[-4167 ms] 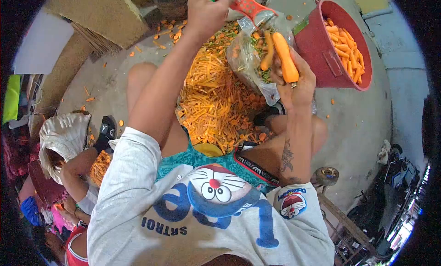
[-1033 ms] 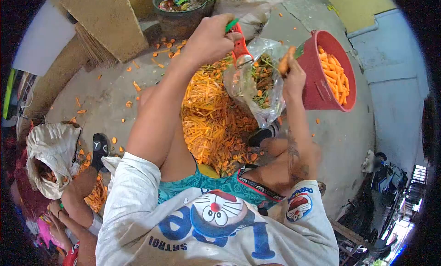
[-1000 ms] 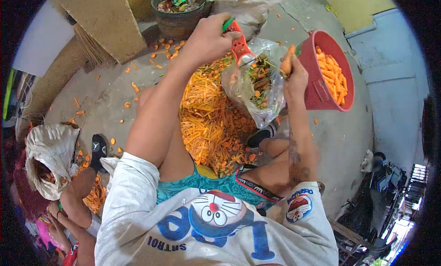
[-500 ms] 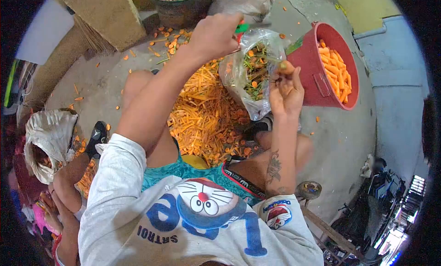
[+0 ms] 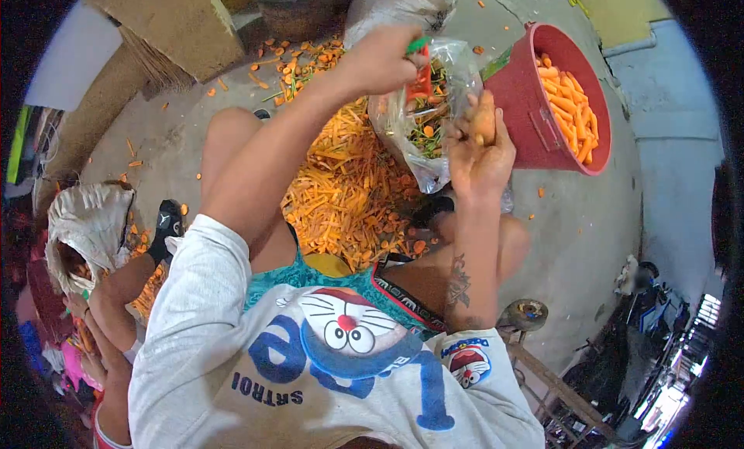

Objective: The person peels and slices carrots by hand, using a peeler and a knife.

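My left hand (image 5: 387,59) is closed around a red and green peeler (image 5: 421,81), held above a clear plastic bag. My right hand (image 5: 482,156), palm up, grips a carrot (image 5: 484,120) between thumb and fingers, the carrot standing nearly upright. The two hands are apart, and the peeler does not touch the carrot. Below them, the plastic bag (image 5: 434,174) holds green stalks and orange bits. A heap of carrot peelings (image 5: 341,201) covers the floor between my legs. Close to my right hand, a tilted red bucket (image 5: 521,127) contains many orange carrots (image 5: 570,108).
A dark tub (image 5: 298,15) of scraps stands at the back beside a pale sack (image 5: 399,7). Carrot slices are scattered over the concrete floor. On the left are a white sack (image 5: 89,224) and another person's arm (image 5: 116,387). A wooden frame (image 5: 554,379) is at lower right.
The carrot has turned from end-on to nearly upright in my right hand. My left hand has shifted slightly right, and the peeler has swung so its red part points down.
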`<state>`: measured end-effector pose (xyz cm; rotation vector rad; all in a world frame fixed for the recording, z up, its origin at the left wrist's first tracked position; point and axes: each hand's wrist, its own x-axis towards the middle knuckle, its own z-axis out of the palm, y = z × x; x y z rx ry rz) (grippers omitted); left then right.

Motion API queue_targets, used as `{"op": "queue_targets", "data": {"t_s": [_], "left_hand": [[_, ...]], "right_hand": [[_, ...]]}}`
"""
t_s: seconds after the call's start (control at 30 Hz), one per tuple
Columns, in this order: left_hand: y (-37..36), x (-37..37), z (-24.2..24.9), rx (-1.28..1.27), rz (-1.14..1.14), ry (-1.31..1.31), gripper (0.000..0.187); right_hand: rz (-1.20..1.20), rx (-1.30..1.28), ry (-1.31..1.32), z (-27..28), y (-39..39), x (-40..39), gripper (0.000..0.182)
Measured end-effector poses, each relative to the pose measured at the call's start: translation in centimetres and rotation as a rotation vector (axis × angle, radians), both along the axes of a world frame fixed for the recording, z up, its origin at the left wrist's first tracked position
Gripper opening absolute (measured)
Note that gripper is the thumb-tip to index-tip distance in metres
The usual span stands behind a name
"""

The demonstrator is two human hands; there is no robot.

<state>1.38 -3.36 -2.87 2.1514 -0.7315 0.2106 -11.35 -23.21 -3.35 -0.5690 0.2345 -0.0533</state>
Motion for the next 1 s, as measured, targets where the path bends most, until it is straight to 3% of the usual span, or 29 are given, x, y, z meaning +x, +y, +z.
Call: {"op": "queue_targets", "data": {"t_s": [0.03, 0.07, 0.13, 0.2, 0.27, 0.3, 0.37, 0.4, 0.43, 0.47, 0.57, 0.63, 0.67, 0.73, 0.77, 0.83, 0.9, 0.97, 1.0], "left_hand": [[0.2, 0.5, -0.1, -0.165, -0.026, -0.080, 0.026], [0.5, 0.5, 0.0, -0.162, -0.032, -0.075, 0.026], [1.2, 0.5, 1.2, -0.547, -0.080, 0.314, 0.024], [0.9, -0.4, 1.9, -0.598, -0.095, 0.352, 0.022], [0.0, -2.0, 2.3, -0.628, -0.259, 0.427, 0.023], [-0.4, -2.5, 2.1, -0.572, -0.307, 0.282, 0.023], [-0.2, -2.0, 2.1, -0.607, -0.308, 0.255, 0.023], [-0.1, -1.8, 2.0, -0.637, -0.314, 0.229, 0.023], [0.9, -0.2, 2.6, -0.660, -0.135, 0.150, 0.024], [1.8, 1.2, 3.1, -0.798, -0.158, 0.253, 0.013], [3.4, 1.7, 3.3, -0.748, 0.010, 0.265, 0.015], [0.8, -0.9, 2.1, -0.696, -0.121, 0.332, 0.028], [0.2, -1.8, 2.3, -0.695, -0.125, 0.335, 0.028], [-0.6, -3.2, 2.0, -0.615, -0.274, 0.131, 0.026], [0.0, -1.7, 2.1, -0.649, -0.155, 0.110, 0.026], [3.1, 1.4, 2.8, -0.688, -0.055, 0.146, 0.020], [3.6, 1.7, 3.6, -0.786, 0.076, 0.225, 0.016], [1.2, -1.4, 2.5, -0.710, -0.026, 0.208, 0.021], [0.4, -2.7, 2.3, -0.632, -0.125, 0.209, 0.029]], "right_hand": [[0.043, -0.050, -0.041, -0.3, -0.4, 0.1, 0.035], [0.037, -0.046, -0.036, -0.7, -0.7, 0.0, 0.035], [0.039, -0.197, -0.065, -0.4, -0.5, -0.1, 0.035], [0.041, -0.227, -0.039, 0.8, 0.6, -0.3, 0.035], [0.035, -0.255, -0.016, 2.8, 2.9, -0.7, 0.036], [-0.012, -0.286, 0.049, 4.0, 4.3, -0.9, 0.036], [-0.055, -0.320, 0.118, 4.1, 4.6, -1.1, 0.036], [0.041, -0.256, 0.047, 3.4, 3.6, -1.3, 0.036], [0.138, -0.191, -0.024, 2.8, 2.8, -1.6, 0.035], [0.141, -0.190, -0.020, 2.3, 2.3, -1.6, 0.035], [0.298, -0.139, -0.210, 2.2, 1.9, -1.0, 0.038], [0.046, -0.209, -0.016, 2.6, 2.6, -0.9, 0.041], [0.041, -0.209, -0.014, 3.2, 3.3, -1.0, 0.041], [-0.060, -0.271, 0.135, 4.4, 4.6, -1.4, 0.042], [-0.058, -0.273, 0.153, 3.6, 3.9, -1.7, 0.042], [0.184, -0.228, -0.101, 1.8, 1.9, -1.7, 0.042], [0.204, -0.214, -0.122, 1.7, 1.7, -1.5, 0.042], [0.223, -0.204, -0.147, 2.6, 2.4, -1.1, 0.041], [0.065, -0.259, 0.016, 3.7, 3.7, -1.2, 0.041]]}}
